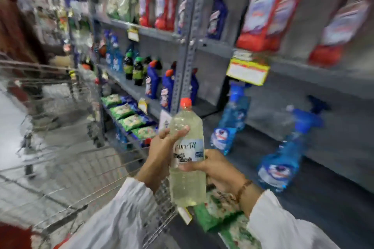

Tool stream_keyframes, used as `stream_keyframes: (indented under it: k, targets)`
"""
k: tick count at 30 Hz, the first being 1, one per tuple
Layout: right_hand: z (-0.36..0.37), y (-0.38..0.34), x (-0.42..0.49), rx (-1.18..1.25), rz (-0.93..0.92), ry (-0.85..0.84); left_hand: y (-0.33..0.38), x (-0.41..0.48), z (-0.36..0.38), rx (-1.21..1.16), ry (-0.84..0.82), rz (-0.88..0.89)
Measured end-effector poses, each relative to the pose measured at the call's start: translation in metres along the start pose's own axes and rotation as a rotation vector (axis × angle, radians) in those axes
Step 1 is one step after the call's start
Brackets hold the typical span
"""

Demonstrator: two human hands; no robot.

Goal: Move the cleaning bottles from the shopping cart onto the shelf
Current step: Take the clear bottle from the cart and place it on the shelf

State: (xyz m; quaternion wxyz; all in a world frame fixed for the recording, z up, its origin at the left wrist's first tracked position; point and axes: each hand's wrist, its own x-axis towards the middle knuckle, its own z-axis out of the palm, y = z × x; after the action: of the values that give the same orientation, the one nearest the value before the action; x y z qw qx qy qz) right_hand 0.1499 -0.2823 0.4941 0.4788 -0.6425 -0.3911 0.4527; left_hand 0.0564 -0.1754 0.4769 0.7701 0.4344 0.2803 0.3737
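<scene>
A clear bottle (187, 180) of pale yellow liquid with a red cap and a white label stands upright in both my hands, in front of the shelf. My left hand (159, 153) grips it at the shoulder from the left. My right hand (218, 170) holds its middle from the right, fingers across the label. The wire shopping cart (85, 180) is below and to the left. The grey metal shelf (313, 194) lies just behind the bottle, with two blue spray bottles (232, 119) (287, 155) standing on it.
Upper shelves carry red and blue cleaning bottles (267, 10). Dark bottles with green caps (133, 68) and blue toilet cleaners (159, 85) stand further left. Green packets (129, 115) fill a low shelf. A person (18, 30) stands beyond the cart at far left. The picture is motion-blurred.
</scene>
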Motion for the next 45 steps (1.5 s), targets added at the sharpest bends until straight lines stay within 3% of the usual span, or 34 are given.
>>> stream_keyframes:
  k: [7,13,22,34,45]
  targets:
    - [-0.081,-0.065,-0.147,-0.104,-0.137,0.263,0.042,-0.083,0.138,0.029,-0.355,0.11]
    - [-0.126,-0.098,-0.238,-0.111,-0.262,0.469,0.068,-0.14,0.23,0.087,-0.493,0.216]
    - [-0.183,-0.109,-0.325,-0.038,-0.44,0.645,0.073,-0.195,0.332,0.125,-0.68,0.291]
    - [-0.281,-0.14,-0.357,0.151,-0.784,0.996,0.094,-0.204,0.467,0.126,-0.861,0.443]
    - [-0.34,-0.135,-0.329,0.301,-0.729,0.954,0.069,-0.149,0.524,0.206,-0.881,0.413]
